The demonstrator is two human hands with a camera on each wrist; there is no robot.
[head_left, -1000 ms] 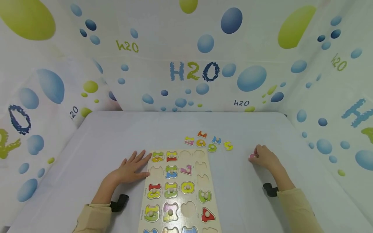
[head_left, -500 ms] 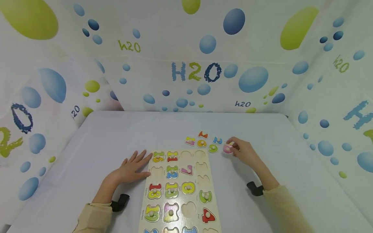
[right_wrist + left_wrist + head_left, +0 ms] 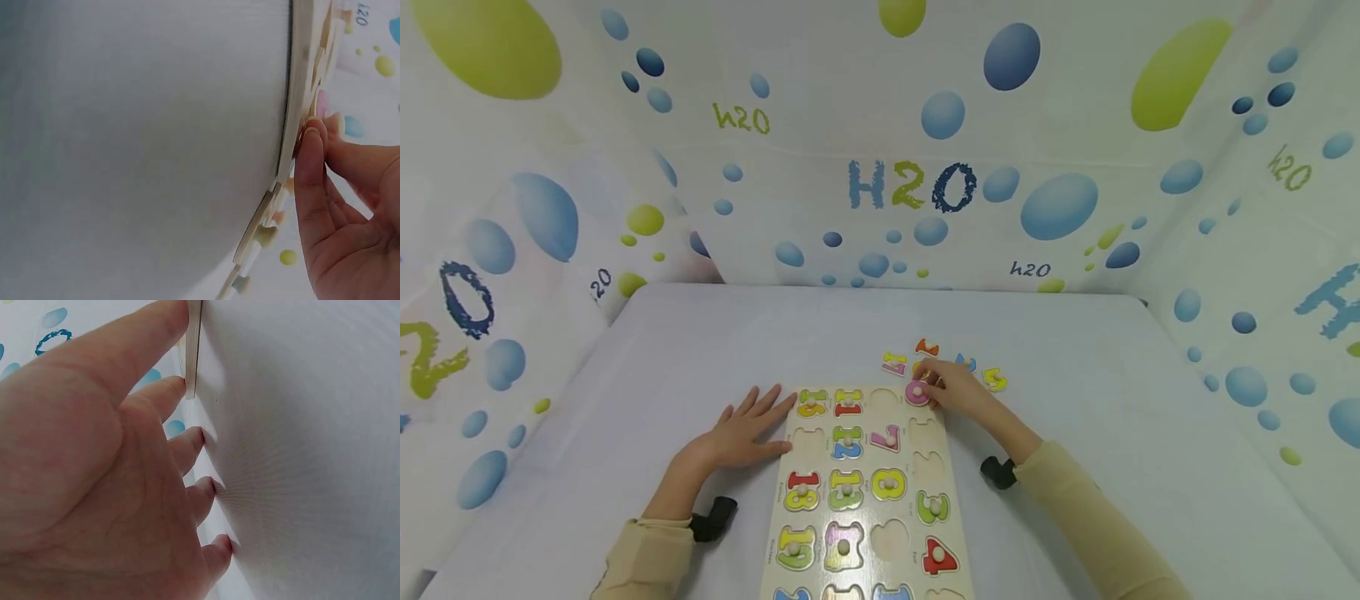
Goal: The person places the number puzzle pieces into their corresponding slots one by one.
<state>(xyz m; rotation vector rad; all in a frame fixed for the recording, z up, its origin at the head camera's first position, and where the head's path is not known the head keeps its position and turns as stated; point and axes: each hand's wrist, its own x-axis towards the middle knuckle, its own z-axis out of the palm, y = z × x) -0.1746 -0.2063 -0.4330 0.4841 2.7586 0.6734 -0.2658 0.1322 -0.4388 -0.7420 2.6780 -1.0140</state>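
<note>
A wooden number puzzle board lies on the table, with knobbed number pieces in many of its recesses. At its far right corner my right hand pinches a rounded pink puzzle piece, which overlaps the corner recess. The right wrist view shows thumb and fingertips at the board's edge, a bit of the pink piece beside them. My left hand is spread flat, thumb and index fingertip against the board's left edge; in the left wrist view its other fingertips touch the white cloth.
Beyond the board lie loose number pieces: a yellow 5, a blue 2, an orange-red 1 and a yellow-and-pink piece. Others are partly behind the right hand. A patterned curtain encloses the white table.
My right hand has carried the pink puzzle piece leftward from the right side of the table to the board's far right corner. My left hand has stayed in place at the board.
</note>
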